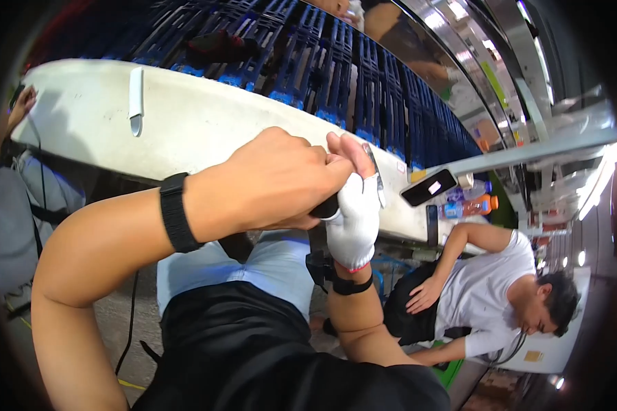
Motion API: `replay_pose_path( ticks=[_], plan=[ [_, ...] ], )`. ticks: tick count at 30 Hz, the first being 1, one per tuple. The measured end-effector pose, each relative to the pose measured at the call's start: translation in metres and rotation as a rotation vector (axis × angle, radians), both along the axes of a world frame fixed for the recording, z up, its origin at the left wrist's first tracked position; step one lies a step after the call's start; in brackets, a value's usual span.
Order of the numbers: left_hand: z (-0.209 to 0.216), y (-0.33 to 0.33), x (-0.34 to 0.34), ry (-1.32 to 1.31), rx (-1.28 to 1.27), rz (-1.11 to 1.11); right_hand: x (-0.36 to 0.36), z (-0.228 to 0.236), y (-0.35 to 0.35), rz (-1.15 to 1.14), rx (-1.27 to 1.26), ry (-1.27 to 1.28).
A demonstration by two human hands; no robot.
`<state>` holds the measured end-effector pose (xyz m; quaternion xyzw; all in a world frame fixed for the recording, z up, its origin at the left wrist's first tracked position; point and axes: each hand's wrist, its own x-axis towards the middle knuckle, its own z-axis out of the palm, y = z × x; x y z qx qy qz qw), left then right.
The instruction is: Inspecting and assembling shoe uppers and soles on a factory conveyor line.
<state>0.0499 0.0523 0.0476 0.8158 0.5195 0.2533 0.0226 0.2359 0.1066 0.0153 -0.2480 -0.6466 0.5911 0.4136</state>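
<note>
My left hand (274,179), bare with a black band at the wrist, is closed, and its fingertips meet the fingers of my right hand. White knit covers most of my right hand (355,222); its bare fingertips stick out, bent toward the left hand. A small dark object (328,207) shows under the left hand, against the glove; its kind is hidden. Along the outer side of the right fingers runs a slim metal tool (379,186); I cannot tell whether it is gripped. Both hands are above the near edge of a white table (219,120).
Blue racks (301,65) line the table's far side. A white-handled blade (136,103) lies left. To the right are a phone (428,188) and drink bottles (467,207). One co-worker (487,294) sits at the right; another person's hand (22,106) is at the far left.
</note>
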Motion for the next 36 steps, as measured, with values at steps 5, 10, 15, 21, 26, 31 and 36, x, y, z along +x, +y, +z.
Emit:
replay_pose_path(
  ticks=[5, 10, 15, 21, 26, 31, 36],
  plan=[
    [0.021, -0.043, -0.018, 0.066, 0.047, 0.065, 0.019, -0.047, -0.026, 0.074, 0.232, 0.126],
    [0.017, -0.1, -0.022, -0.354, -0.283, 0.169, 0.017, -0.112, 0.001, -0.058, 0.543, -0.293],
    [-0.025, -0.118, -0.02, -0.298, -0.151, 0.399, -0.008, -0.1, -0.003, -0.065, 0.688, -0.317],
    [-0.062, -0.124, -0.03, -0.31, 0.028, 0.375, -0.004, -0.116, 0.011, 0.016, 0.572, -0.173],
    [-0.07, -0.152, -0.044, -0.279, -0.017, 0.494, -0.034, -0.123, -0.012, -0.108, 0.556, -0.26],
    [-0.094, -0.138, -0.042, -0.54, 0.032, 0.502, -0.016, -0.124, -0.003, -0.054, 0.18, -0.188],
    [-0.089, -0.119, -0.034, -0.368, 0.27, 0.32, -0.001, -0.064, -0.005, 0.16, -0.322, 0.37]
  ],
)
